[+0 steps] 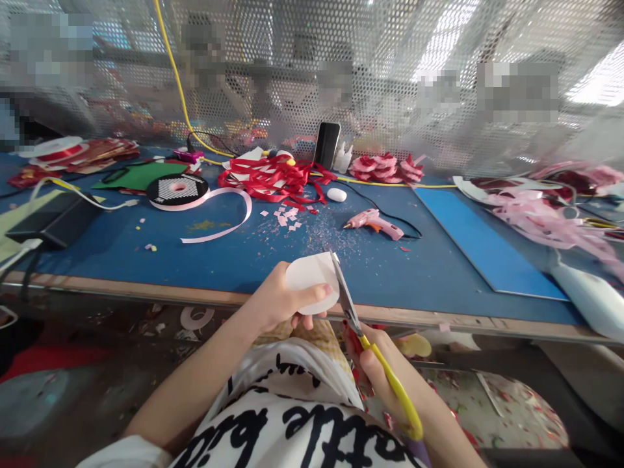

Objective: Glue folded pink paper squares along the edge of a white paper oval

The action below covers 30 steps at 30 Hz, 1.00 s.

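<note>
My left hand [290, 296] pinches a white piece of paper [312, 270] with rounded corners, thumb on top and fingers beneath. The scissors [347, 299] have yellow handles and metal blades, and my right hand [368, 354] is wrapped round those handles. Their blades point away from me and lie along the paper's right edge, close together near the tip. Both hands are at the table's front edge, above my lap. Beyond the paper, small pale pink scraps [287, 216] and fine bits are scattered on the blue table top [234, 260].
A pink glue gun [375, 223] with a black cord lies ahead to the right. Farther back are red ribbon [273, 179], a phone [326, 146] standing upright and a ribbon spool [178, 190]. A blue board [487, 240] and pink ribbon [541, 218] occupy the right; a dark box [56, 218] sits left.
</note>
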{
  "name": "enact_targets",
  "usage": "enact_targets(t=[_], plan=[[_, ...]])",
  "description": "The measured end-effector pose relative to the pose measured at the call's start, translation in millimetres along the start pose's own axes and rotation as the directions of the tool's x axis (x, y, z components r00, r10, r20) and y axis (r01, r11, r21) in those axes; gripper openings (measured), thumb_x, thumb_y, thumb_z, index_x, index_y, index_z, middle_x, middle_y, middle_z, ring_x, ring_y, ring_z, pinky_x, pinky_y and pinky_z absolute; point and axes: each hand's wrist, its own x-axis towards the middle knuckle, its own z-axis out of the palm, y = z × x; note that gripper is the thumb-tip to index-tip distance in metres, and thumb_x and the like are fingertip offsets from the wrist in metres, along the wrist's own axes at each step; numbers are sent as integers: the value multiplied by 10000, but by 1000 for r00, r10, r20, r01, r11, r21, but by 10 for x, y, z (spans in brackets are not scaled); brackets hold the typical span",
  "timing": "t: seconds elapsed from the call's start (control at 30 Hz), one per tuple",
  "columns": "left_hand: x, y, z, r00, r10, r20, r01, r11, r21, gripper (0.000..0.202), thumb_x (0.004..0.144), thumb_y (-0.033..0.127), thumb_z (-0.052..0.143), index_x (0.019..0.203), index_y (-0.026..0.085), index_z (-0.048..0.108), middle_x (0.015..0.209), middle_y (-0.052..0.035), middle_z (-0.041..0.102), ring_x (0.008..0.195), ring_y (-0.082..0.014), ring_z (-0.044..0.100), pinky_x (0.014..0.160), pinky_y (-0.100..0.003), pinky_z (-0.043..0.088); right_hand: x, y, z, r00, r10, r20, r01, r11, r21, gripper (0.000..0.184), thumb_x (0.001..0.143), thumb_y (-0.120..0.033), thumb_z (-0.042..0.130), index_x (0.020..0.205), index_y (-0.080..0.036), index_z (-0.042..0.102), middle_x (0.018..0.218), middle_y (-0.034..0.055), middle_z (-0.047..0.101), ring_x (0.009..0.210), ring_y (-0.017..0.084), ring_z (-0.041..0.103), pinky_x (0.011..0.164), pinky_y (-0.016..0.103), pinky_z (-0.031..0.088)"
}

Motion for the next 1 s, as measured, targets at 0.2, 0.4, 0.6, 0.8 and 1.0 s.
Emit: enact_targets(t=[0.2,0.4,0.6,0.8,1.0], plan=[[-7,-1,-68,998,-31,55,31,1000,-6,277,820,364,759,714,114,703,557,-31,667,348,-71,527,282,-138,303,-29,3,-24,1000,14,-14,-14,999,-45,698,904,-807,252,775,-203,577,535,25,471,635,229,558,614,323,506],[57,-141,157,984,125,-126,-151,961,-233,414,822,505,740,970,123,684,779,-70,736,546,-127,664,352,-147,421,-3,27,56,990,-2,-141,-7,998,-62,739,940,-767,185,940,-174,625,570,9,494,541,170,452,589,307,477],[59,-197,272,962,155,-224,-193,968,-158,356,853,461,713,826,110,668,566,-3,619,428,-86,553,338,-143,393,1,115,103,995,-6,-102,1,999,-45,778,905,-814,238,1006,-141,614,781,72,632,689,200,563,651,303,492],[13,-91,196,985,119,-124,-128,989,-69,303,870,403,697,822,105,678,470,29,568,331,-50,451,317,-135,345,-42,163,85,996,-18,-88,15,999,-37,734,922,-790,222,942,-168,611,674,49,584,637,198,524,708,336,515],[19,-59,98,999,50,-19,-51,999,-14,292,869,396,705,789,117,671,480,24,581,346,-55,478,296,-126,330,-86,131,21,999,27,-28,-27,1000,-10,689,894,-824,255,768,-209,541,537,13,480,510,163,437,514,287,424]])
